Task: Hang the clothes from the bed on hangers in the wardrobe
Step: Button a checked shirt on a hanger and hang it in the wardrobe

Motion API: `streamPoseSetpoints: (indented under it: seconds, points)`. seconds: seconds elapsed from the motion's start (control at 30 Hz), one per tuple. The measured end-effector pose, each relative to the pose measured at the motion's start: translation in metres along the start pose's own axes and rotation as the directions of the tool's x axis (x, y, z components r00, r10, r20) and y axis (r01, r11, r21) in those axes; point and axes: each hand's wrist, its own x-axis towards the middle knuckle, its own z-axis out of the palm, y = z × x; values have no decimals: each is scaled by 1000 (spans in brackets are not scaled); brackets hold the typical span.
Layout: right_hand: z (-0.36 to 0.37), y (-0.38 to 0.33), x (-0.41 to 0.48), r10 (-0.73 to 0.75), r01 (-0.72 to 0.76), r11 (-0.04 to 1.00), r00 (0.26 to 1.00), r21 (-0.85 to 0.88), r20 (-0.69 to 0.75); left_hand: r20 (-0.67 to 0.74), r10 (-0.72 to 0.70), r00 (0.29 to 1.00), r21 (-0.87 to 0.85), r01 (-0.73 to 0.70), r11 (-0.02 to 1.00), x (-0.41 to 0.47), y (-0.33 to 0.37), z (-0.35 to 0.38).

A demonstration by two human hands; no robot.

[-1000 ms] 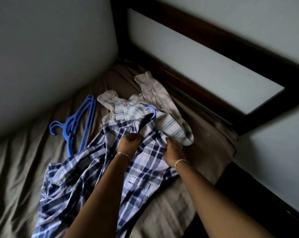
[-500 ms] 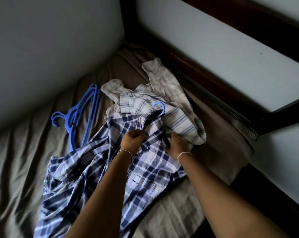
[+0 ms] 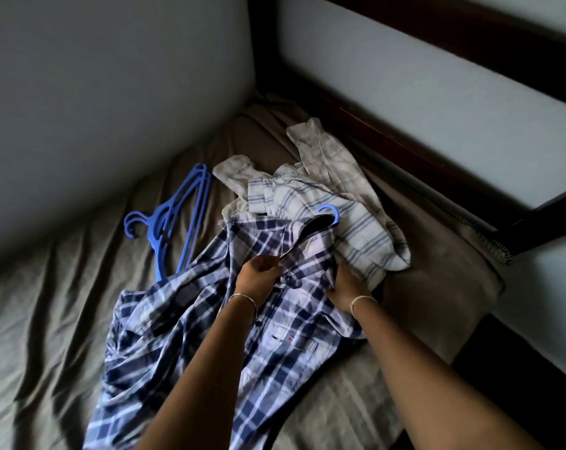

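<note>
My left hand (image 3: 258, 275) pinches the blue check shirt (image 3: 294, 349) by its neck; my right hand (image 3: 347, 284) holds the other front edge. It lies near the bed's (image 3: 47, 319) far corner, hanger hook (image 3: 329, 212) poking out. I'd close the top button slowly

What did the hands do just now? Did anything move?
Hardly anything. The left hand and right hand kept gripping the checked shirt near its collar, only fidgeting it around the hanger inside. Spare hangers and striped shirts stayed put.
</note>
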Motion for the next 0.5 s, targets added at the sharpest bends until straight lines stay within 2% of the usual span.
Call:
streamPoseSetpoints:
  seconds: [0.13,0.23,0.33,0.5]
  points:
    - [9,7,8,11,-5,997,997,75,-77,0,-23,1000,-17,23,1000,4,-16,5]
    - [5,2,1,-11,24,983,998,184,-68,2,-8,1000,-41,8,999,-3,-10,2]
    - [-9,-9,-13,-25,60,926,995,373,-98,-27,53,998,16,-53,998,-16,16,-11]
    - [-45,-33,-53,-202,238,858,971,455,-128,-94,213,972,32,-211,977,-49,78,-42]
